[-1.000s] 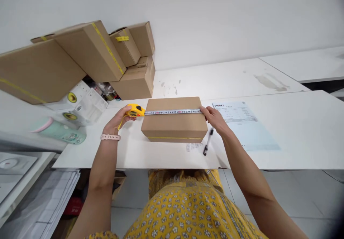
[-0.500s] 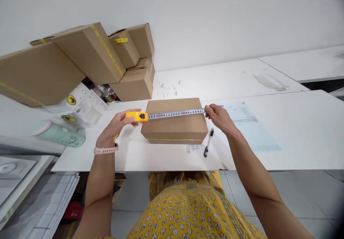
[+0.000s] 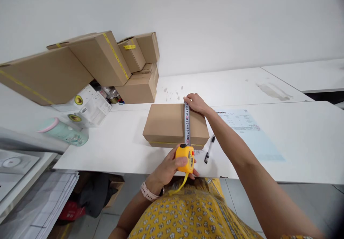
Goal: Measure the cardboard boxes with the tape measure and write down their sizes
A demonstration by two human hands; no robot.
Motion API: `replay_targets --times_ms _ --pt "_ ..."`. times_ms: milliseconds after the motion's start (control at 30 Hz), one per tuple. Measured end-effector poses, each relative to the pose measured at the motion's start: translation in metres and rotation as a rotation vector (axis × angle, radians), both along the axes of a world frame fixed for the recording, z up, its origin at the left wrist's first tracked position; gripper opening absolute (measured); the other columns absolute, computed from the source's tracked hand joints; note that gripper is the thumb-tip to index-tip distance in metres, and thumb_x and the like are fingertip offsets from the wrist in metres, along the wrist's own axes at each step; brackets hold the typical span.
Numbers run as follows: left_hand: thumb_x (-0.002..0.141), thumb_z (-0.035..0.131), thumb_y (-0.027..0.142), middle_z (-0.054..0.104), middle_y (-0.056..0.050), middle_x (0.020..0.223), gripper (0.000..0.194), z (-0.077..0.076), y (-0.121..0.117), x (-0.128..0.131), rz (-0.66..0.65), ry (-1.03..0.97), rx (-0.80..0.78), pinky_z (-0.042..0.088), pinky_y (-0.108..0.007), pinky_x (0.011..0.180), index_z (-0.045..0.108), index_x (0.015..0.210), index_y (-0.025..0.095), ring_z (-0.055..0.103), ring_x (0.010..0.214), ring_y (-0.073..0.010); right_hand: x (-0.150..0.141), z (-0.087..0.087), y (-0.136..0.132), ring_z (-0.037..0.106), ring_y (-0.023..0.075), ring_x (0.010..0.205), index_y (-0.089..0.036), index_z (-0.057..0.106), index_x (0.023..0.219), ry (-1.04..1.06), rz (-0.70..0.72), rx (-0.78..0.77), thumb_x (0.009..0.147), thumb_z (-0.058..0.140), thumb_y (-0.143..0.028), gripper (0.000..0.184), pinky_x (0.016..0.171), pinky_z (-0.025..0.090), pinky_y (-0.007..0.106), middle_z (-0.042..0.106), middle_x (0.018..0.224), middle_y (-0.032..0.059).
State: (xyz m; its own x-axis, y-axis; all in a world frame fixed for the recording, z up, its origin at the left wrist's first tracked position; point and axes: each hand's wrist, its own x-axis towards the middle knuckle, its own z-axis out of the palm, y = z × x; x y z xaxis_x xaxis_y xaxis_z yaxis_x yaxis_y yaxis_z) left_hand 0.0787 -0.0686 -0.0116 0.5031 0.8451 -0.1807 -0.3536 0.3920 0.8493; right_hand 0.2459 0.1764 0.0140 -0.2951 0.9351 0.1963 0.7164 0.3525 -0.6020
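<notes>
My left hand (image 3: 168, 165) is closed around a yellow tape measure (image 3: 185, 159) just in front of a brown cardboard box (image 3: 165, 120). The pulled-out metal blade (image 3: 187, 124) runs away from me across the short side of the box top. At the far edge of the box, my right hand (image 3: 195, 103) pinches the end of the blade. A yellow strap hangs from the tape measure's case. Beside the box's right front corner lies a black and clear pen (image 3: 209, 149). Part of a handwritten note (image 3: 199, 152) shows under the box's front edge.
A pale blue printed sheet (image 3: 249, 133) lies on the white table (image 3: 118, 153) to the right. Several cardboard boxes (image 3: 99, 58) are stacked at the back left. White avocado-print boxes (image 3: 92, 110) and a mint-green bottle (image 3: 66, 131) stand in front of them.
The tape measure has turned from lying along the box's length to lying across its width. My left hand came to the near side, my right hand to the far edge.
</notes>
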Motion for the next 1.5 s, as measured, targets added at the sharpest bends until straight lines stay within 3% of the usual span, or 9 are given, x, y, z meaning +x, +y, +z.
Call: replay_targets --times_ms 233,467,633,800,900,1000,1133,1300,1500 --pt "0.080 0.077 0.047 0.066 -0.007 0.098 0.050 0.005 -0.007 -0.003 0.015 -0.034 -0.087 0.061 -0.029 0.062 0.053 0.111 0.018 0.076 0.076 -0.0231 0.005 -0.011 -0.002 0.062 0.0218 0.088 -0.023 0.064 0.090 0.028 0.004 -0.088 0.092 0.051 -0.035 0.018 0.073 0.040 0.033 0.074 0.101 0.0060" --pt "0.082 0.077 0.047 0.066 -0.010 0.108 0.048 0.007 -0.008 0.003 0.017 -0.019 -0.073 0.062 -0.029 0.064 0.055 0.112 0.017 0.076 0.077 -0.0221 0.003 -0.011 -0.003 0.059 0.0217 0.080 -0.023 0.061 0.081 0.012 -0.001 -0.078 0.093 0.050 -0.039 0.023 0.073 0.040 0.036 0.071 0.088 0.0056" --pt "0.079 0.081 0.042 0.064 -0.008 0.113 0.054 0.010 -0.011 -0.015 0.084 0.051 0.077 0.062 -0.029 0.063 0.055 0.123 0.023 0.076 0.078 -0.0223 0.013 -0.014 -0.012 0.063 0.0197 0.091 -0.024 0.062 0.087 0.560 -0.107 0.105 0.098 0.047 -0.050 0.032 0.086 0.047 0.036 0.070 0.095 0.0037" --pt "0.071 0.087 0.033 0.046 -0.013 0.152 0.071 0.003 -0.019 -0.062 0.627 0.388 0.480 0.065 -0.033 0.074 0.052 0.133 0.030 0.075 0.092 -0.0226 0.053 -0.040 -0.068 0.060 0.0167 0.075 -0.024 0.065 0.093 0.799 -0.410 0.123 0.097 0.050 -0.056 0.035 0.077 0.050 0.033 0.062 0.074 -0.0003" --pt "0.072 0.086 0.041 0.048 -0.013 0.149 0.071 -0.013 -0.017 -0.088 0.822 0.474 0.393 0.065 -0.035 0.071 0.050 0.130 0.029 0.076 0.084 -0.0218 0.072 -0.065 -0.116 0.057 0.0169 0.067 -0.024 0.067 0.107 0.715 -0.310 0.004 0.098 0.044 -0.062 0.045 0.071 0.049 0.034 0.059 0.069 -0.0006" --pt "0.071 0.083 0.053 0.064 -0.008 0.117 0.072 -0.028 -0.011 -0.105 0.734 0.438 0.216 0.065 -0.037 0.064 0.048 0.126 0.025 0.077 0.078 -0.0257 0.075 -0.079 -0.150 0.056 0.0186 0.067 -0.026 0.060 0.130 0.635 -0.055 -0.009 0.094 0.047 -0.068 0.057 0.067 0.050 0.036 0.060 0.075 0.0003" --pt "0.067 0.087 0.047 0.064 -0.003 0.105 0.074 -0.021 0.006 -0.116 0.663 0.442 0.244 0.063 -0.034 0.061 0.048 0.127 0.025 0.076 0.075 -0.0243 0.067 -0.060 -0.157 0.054 0.0212 0.071 -0.033 0.062 0.133 0.476 0.034 0.049 0.082 0.067 -0.068 0.062 0.068 0.050 0.039 0.060 0.084 0.0022" --pt "0.060 0.088 0.049 0.063 -0.009 0.124 0.074 0.018 0.045 -0.116 0.698 0.369 0.428 0.062 -0.031 0.054 0.053 0.120 0.024 0.074 0.074 -0.0215 0.061 -0.015 -0.121 0.052 0.0198 0.069 -0.029 0.071 0.109 0.399 -0.228 0.110 0.085 0.065 -0.064 0.043 0.068 0.048 0.038 0.059 0.080 0.0026" --pt "0.068 0.087 0.042 0.046 -0.014 0.156 0.067 0.038 0.044 -0.087 0.661 0.347 0.559 0.062 -0.029 0.053 0.054 0.125 0.027 0.075 0.077 -0.0204 0.045 0.003 -0.074 0.055 0.0282 0.118 -0.024 0.068 0.089 0.417 -0.179 0.327 0.092 0.061 -0.049 0.026 0.094 0.048 0.045 0.063 0.121 0.0103"
